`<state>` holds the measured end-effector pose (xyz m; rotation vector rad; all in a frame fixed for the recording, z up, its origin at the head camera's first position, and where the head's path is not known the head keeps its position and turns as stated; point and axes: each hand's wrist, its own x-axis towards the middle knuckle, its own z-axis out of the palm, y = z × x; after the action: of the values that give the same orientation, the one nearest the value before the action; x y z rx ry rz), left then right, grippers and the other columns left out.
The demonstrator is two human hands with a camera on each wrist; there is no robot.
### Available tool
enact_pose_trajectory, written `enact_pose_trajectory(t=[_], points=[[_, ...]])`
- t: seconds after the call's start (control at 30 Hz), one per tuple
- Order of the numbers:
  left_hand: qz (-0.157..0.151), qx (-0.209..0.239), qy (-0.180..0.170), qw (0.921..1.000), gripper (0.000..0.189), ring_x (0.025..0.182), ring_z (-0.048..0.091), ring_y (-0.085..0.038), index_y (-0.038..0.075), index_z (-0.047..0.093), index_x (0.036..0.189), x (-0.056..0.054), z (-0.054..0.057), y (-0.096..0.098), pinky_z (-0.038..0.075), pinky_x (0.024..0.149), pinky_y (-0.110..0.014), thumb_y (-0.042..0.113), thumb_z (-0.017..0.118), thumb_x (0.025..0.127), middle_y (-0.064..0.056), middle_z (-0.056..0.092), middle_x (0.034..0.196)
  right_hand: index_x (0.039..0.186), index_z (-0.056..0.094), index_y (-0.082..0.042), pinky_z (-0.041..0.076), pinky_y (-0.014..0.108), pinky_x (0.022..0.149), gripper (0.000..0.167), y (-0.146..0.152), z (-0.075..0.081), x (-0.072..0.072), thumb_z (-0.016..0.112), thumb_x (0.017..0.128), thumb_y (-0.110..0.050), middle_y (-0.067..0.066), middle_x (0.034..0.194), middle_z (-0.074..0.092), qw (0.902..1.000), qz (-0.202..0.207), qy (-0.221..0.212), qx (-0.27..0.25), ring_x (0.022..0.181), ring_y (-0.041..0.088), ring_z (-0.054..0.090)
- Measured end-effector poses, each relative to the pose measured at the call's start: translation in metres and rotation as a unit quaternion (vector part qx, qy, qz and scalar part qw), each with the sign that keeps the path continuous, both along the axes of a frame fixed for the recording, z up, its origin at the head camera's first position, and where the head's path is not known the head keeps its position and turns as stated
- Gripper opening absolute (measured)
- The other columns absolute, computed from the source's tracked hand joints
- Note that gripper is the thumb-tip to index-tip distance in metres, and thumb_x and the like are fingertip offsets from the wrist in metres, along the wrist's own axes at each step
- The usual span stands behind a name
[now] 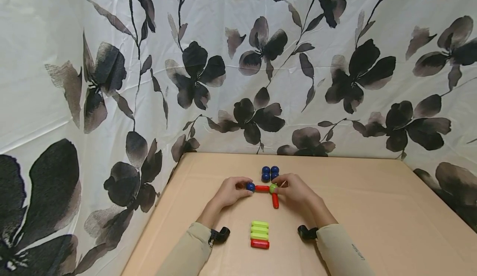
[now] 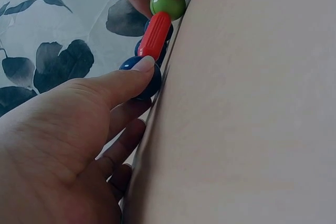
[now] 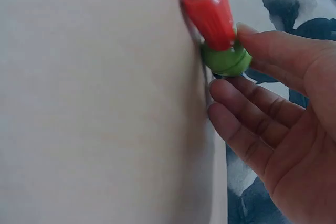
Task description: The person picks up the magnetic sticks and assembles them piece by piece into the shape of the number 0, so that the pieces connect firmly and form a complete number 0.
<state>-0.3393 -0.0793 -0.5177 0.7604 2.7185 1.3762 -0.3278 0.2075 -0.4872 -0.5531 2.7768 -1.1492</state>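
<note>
My left hand (image 1: 232, 191) pinches a blue ball (image 1: 251, 187) between thumb and fingers. From that ball a red rod (image 1: 262, 188) runs across to a green ball (image 1: 273, 188), which my right hand (image 1: 294, 189) pinches. A second red rod (image 1: 275, 201) sticks out from the green ball toward me; its free end shows a pale round spot in the right wrist view. In the left wrist view the thumb lies on the blue ball (image 2: 142, 77), where the red rod (image 2: 155, 36) meets it. The right thumb touches the green ball (image 3: 227, 61) in the right wrist view.
Several blue balls (image 1: 266, 177) sit in a small block just behind the joined pieces. Closer to me lie several green rods (image 1: 259, 230) stacked in a row with a red rod (image 1: 259, 244). A floral cloth (image 1: 223, 81) hangs behind the light wooden table (image 1: 372, 209).
</note>
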Motion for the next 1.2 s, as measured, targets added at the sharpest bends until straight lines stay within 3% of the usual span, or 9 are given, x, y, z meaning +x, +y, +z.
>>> enact_pose_trajectory(t=[0.37,0.57,0.73,0.93,1.2], points=[[-0.004,0.001,0.004,1.0,0.04,0.098,0.064,-0.019,0.015,0.074,0.128,-0.001,0.0,0.002,0.051,0.086,-0.031,0.024,0.084,0.09,0.0,0.074,0.108,0.115,0.079,-0.014,0.051,0.032,0.082,0.022,-0.001,-0.003,-0.001,0.079,0.093,-0.02,0.0,0.099,0.071,1.0,-0.005,0.0,-0.007,0.09,0.02,0.059],[-0.003,0.025,-0.01,0.9996,0.053,0.104,0.065,-0.02,0.013,0.064,0.141,-0.002,0.003,0.003,0.053,0.088,-0.033,0.029,0.08,0.094,-0.009,0.072,0.121,0.116,0.079,-0.013,0.05,0.03,0.081,0.025,0.0,-0.007,-0.003,0.08,0.093,-0.022,0.0,0.1,0.071,0.9998,-0.007,-0.001,-0.017,0.092,0.02,0.059],[0.002,0.039,-0.001,0.9992,0.046,0.108,0.065,-0.025,0.011,0.062,0.144,-0.006,0.011,0.012,0.056,0.088,-0.038,0.025,0.071,0.101,-0.017,0.067,0.13,0.115,0.079,-0.013,0.049,0.033,0.08,0.026,-0.001,-0.008,-0.003,0.081,0.092,-0.023,-0.001,0.097,0.07,0.9996,-0.008,-0.006,-0.027,0.09,0.021,0.058],[-0.009,0.012,0.023,0.9996,0.038,0.11,0.064,-0.024,0.014,0.064,0.141,-0.015,0.02,0.031,0.055,0.092,-0.04,0.022,0.066,0.104,-0.012,0.066,0.131,0.114,0.079,-0.013,0.05,0.03,0.076,0.026,0.0,-0.008,-0.002,0.082,0.091,-0.024,-0.001,0.096,0.071,0.9997,-0.003,0.008,-0.023,0.087,0.019,0.059],[-0.018,-0.026,0.02,0.9993,0.039,0.109,0.064,-0.024,0.012,0.065,0.14,-0.024,0.019,0.046,0.056,0.094,-0.039,0.025,0.066,0.104,-0.014,0.064,0.132,0.116,0.079,-0.011,0.051,0.03,0.077,0.028,0.002,-0.009,-0.004,0.081,0.091,-0.024,-0.001,0.098,0.072,0.9996,0.009,0.019,-0.021,0.088,0.018,0.06]])
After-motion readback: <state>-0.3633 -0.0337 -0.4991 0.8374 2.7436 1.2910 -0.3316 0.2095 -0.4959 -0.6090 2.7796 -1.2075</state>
